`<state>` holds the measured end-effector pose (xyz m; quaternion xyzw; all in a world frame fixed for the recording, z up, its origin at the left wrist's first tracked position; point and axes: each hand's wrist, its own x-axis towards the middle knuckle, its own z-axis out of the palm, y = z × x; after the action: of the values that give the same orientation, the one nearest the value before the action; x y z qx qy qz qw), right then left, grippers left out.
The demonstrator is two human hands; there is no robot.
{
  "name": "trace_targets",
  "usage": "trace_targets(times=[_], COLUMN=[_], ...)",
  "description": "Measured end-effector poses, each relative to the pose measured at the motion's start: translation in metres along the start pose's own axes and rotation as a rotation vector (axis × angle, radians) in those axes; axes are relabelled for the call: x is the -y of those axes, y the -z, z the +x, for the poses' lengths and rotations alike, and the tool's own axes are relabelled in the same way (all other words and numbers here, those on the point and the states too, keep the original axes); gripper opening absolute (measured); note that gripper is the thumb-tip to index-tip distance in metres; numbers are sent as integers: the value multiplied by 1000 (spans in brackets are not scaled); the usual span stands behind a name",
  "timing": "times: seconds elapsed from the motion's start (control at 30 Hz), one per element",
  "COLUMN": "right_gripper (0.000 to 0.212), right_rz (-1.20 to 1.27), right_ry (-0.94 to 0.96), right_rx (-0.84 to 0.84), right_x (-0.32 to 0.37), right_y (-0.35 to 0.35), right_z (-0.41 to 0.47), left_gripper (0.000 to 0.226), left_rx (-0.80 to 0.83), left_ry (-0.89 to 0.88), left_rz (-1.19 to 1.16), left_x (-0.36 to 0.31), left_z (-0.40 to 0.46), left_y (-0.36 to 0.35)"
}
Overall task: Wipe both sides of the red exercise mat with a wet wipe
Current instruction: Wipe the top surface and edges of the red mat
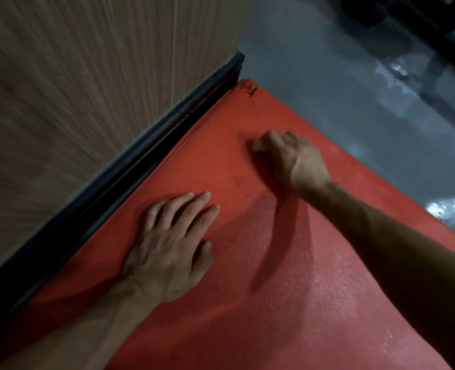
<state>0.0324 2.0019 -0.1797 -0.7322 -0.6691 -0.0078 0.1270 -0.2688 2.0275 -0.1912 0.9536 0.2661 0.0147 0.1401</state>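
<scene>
The red exercise mat [247, 303] lies flat on the floor and fills the lower middle of the view. Its far corner carries black handwritten marks. My left hand [172, 244] rests flat on the mat with fingers spread and straight. Further out, my right hand [287, 158] is curled and presses down on the mat. A small pale bit of the wet wipe [257, 146] peeks out under its fingers; the rest of the wipe is hidden. The mat surface near me glistens with moisture.
A wood-grain wall [74, 89] with a dark baseboard [140, 156] runs along the mat's left edge. Glossy grey floor [354, 102] lies to the right and beyond the mat. Dark equipment [408, 12] sits at the top right.
</scene>
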Motion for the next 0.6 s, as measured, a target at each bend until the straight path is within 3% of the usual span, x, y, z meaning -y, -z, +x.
trace_targets(times=[0.07, 0.13, 0.2, 0.27, 0.37, 0.4, 0.53, 0.6], right_gripper=[30, 35, 34, 33, 34, 36, 36, 35], right_rz=[-110, -141, -96, -43, 25, -15, -90, -63], right_ry=[-262, -575, -709, -647, -367, -350, -711, -651], right_rx=[-77, -31, 7, 6, 58, 76, 47, 46], right_x=[-25, -45, -47, -32, -10, -11, -45, -39], right_y=[2, 8, 10, 4, -4, 1, 15, 12], right_z=[24, 45, 54, 56, 52, 52, 60, 55], left_gripper=[61, 61, 61, 61, 61, 62, 62, 62], left_rx=[5, 0, 2, 3, 11, 9, 20, 23], left_ry=[-5, -6, -9, -3, 0, -1, -2, -3], left_rz=[8, 15, 21, 18, 14, 12, 21, 17], left_x=[0, 1, 0, 0, 0, -1, 0, 0], left_z=[-1, -2, -1, -2, -2, -1, -1, -2], left_y=[-1, -1, -1, 0, 1, 1, 0, 0])
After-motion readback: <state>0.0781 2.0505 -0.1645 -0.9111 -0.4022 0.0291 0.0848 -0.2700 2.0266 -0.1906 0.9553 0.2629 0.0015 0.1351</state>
